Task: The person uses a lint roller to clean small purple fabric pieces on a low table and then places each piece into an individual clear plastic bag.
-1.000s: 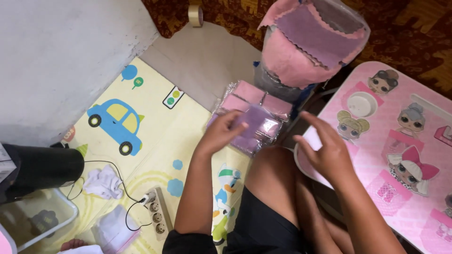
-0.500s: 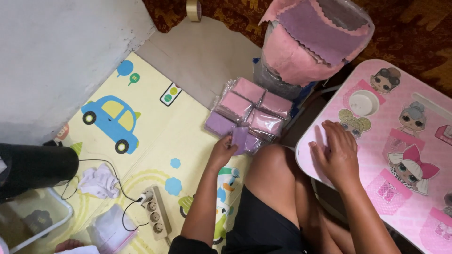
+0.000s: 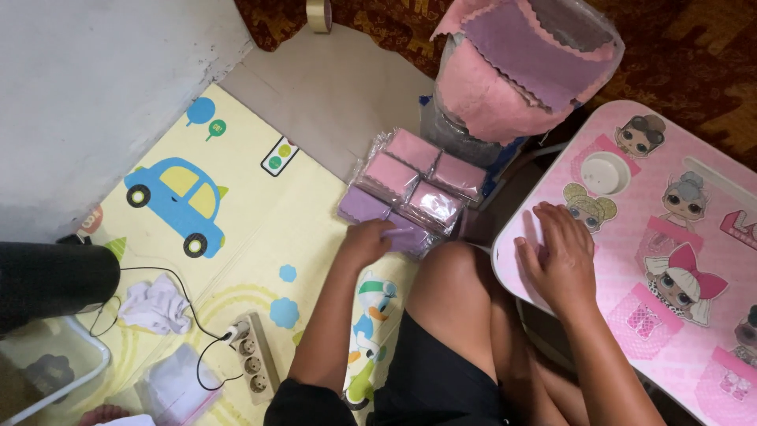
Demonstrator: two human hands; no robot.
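My left hand [image 3: 369, 239] lay on the near end of the stack of flat clear-wrapped packets of pink and purple cloth [image 3: 410, 188] on the floor mat, fingers curled over the purple packet [image 3: 398, 234] at that corner. The knuckles hid the grip itself, so I could not tell whether I was pinching the packet or only pressing on it. My right hand [image 3: 558, 256] rested palm down, fingers loosely spread, on the near edge of the pink low table printed with cartoon dolls [image 3: 678, 237]; whatever lay under the palm was covered. The table ran off the right edge of the view.

The stack sat between the yellow play mat with a blue car [image 3: 177, 197] and my bare knee [image 3: 453, 276], just beside the knee. Its long axis ran diagonally, from my left hand up and away toward the bulging clear bag of pink and purple scalloped cloths [image 3: 512, 71] standing behind it. A white power strip [image 3: 254, 367] lay well apart, near my left elbow.
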